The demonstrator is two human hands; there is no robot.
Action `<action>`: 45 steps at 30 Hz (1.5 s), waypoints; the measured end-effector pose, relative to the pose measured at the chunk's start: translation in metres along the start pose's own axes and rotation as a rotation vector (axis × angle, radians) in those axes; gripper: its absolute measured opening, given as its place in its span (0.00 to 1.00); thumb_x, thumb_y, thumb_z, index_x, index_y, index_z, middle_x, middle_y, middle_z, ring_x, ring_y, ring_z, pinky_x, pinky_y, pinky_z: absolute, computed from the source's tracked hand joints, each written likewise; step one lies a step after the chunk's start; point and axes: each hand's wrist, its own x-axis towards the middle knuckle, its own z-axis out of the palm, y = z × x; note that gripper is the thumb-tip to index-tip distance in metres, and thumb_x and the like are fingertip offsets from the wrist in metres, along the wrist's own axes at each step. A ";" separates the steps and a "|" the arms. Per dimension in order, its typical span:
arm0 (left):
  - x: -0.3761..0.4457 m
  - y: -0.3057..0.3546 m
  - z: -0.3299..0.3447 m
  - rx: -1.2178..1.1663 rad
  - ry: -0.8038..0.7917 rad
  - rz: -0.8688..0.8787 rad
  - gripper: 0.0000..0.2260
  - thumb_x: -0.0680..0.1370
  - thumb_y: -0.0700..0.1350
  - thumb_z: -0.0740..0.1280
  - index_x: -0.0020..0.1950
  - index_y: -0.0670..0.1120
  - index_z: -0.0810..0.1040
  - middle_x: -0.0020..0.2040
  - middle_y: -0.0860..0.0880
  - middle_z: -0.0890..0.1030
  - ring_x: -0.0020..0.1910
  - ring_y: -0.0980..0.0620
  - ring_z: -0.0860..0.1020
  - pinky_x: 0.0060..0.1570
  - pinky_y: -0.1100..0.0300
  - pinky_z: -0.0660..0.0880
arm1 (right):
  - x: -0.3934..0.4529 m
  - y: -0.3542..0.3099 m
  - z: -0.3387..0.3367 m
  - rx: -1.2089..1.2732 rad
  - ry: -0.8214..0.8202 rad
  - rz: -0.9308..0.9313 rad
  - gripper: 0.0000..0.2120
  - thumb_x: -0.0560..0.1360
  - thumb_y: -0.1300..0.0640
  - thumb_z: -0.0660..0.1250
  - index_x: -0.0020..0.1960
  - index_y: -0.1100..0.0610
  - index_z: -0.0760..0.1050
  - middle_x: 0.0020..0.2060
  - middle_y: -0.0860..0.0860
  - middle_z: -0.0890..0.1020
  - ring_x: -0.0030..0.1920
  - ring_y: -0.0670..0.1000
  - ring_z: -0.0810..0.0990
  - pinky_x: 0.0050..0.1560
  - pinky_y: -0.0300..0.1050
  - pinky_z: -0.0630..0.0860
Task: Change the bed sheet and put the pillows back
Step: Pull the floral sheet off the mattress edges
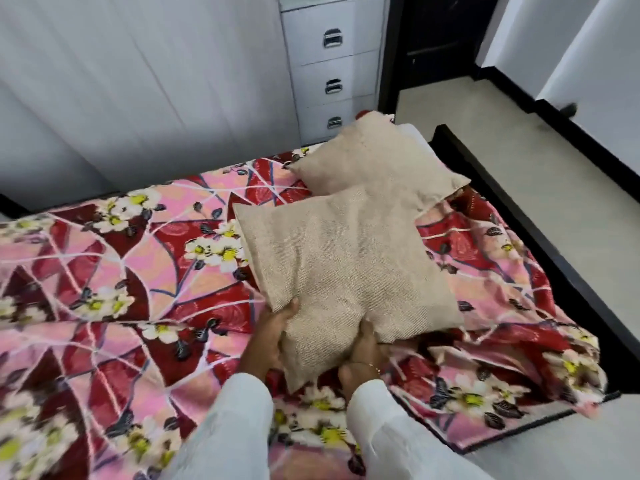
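Bright, even light; edges bowed, perhaps slightly motion-blurred.

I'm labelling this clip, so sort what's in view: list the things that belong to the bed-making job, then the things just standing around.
Part of the job:
- near pillow, gripped by left hand and right hand
- far pillow, lying on the bed
- floral bed sheet, rumpled at its right edge

Just there:
- drawer unit
- black bed frame
- floor

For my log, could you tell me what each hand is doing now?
Left hand: grips the near pillow.
Right hand: grips the same pillow.
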 end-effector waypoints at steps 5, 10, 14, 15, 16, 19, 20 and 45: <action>0.003 0.033 -0.109 0.149 0.093 0.084 0.13 0.74 0.39 0.69 0.58 0.39 0.76 0.51 0.41 0.82 0.48 0.45 0.80 0.54 0.51 0.75 | -0.069 0.066 0.022 -0.007 -0.133 0.137 0.08 0.74 0.64 0.65 0.51 0.54 0.74 0.44 0.55 0.80 0.44 0.55 0.79 0.51 0.55 0.76; 0.021 0.022 -0.175 0.255 0.205 0.022 0.20 0.74 0.38 0.70 0.64 0.39 0.71 0.58 0.40 0.78 0.55 0.41 0.78 0.52 0.50 0.74 | -0.065 0.120 0.008 -0.201 -0.193 0.300 0.22 0.70 0.68 0.69 0.61 0.55 0.70 0.56 0.59 0.79 0.56 0.61 0.78 0.57 0.65 0.73; 0.027 -0.002 -0.164 0.435 0.442 -0.033 0.31 0.69 0.43 0.73 0.69 0.44 0.65 0.62 0.40 0.76 0.55 0.40 0.77 0.46 0.51 0.78 | -0.052 0.115 0.011 -0.305 -0.123 0.335 0.27 0.66 0.51 0.70 0.62 0.59 0.70 0.55 0.59 0.78 0.54 0.60 0.79 0.54 0.58 0.77; 0.025 -0.004 -0.150 0.592 0.530 -0.040 0.35 0.70 0.46 0.71 0.73 0.45 0.60 0.67 0.41 0.71 0.61 0.39 0.74 0.52 0.48 0.76 | -0.053 0.103 0.014 -0.268 -0.080 0.329 0.27 0.66 0.49 0.70 0.61 0.58 0.70 0.53 0.58 0.78 0.52 0.59 0.78 0.55 0.58 0.76; 0.022 -0.004 -0.131 0.793 0.586 -0.046 0.36 0.73 0.48 0.68 0.76 0.46 0.54 0.72 0.40 0.63 0.68 0.39 0.66 0.62 0.45 0.70 | -0.048 0.092 0.016 -0.238 -0.018 0.300 0.24 0.69 0.49 0.69 0.62 0.56 0.69 0.51 0.55 0.77 0.52 0.58 0.77 0.57 0.57 0.75; 0.018 -0.003 -0.068 1.102 0.489 0.104 0.32 0.77 0.47 0.62 0.77 0.44 0.51 0.77 0.41 0.50 0.75 0.41 0.49 0.73 0.49 0.52 | -0.027 0.049 0.018 -0.308 0.199 0.070 0.32 0.71 0.51 0.69 0.71 0.53 0.60 0.63 0.56 0.68 0.61 0.59 0.71 0.63 0.56 0.70; 0.022 -0.006 -0.047 1.150 0.398 0.194 0.31 0.77 0.46 0.63 0.76 0.43 0.54 0.76 0.41 0.52 0.75 0.43 0.50 0.72 0.51 0.52 | -0.019 0.031 0.021 -0.373 0.213 -0.022 0.34 0.71 0.53 0.70 0.72 0.53 0.58 0.66 0.58 0.65 0.64 0.60 0.70 0.63 0.55 0.69; 0.207 -0.041 0.278 -0.770 0.140 -0.257 0.19 0.76 0.54 0.65 0.57 0.39 0.73 0.44 0.40 0.79 0.45 0.43 0.77 0.49 0.51 0.74 | 0.280 -0.160 0.152 -0.338 -0.348 0.165 0.42 0.56 0.39 0.78 0.65 0.53 0.69 0.58 0.58 0.78 0.55 0.61 0.79 0.45 0.57 0.79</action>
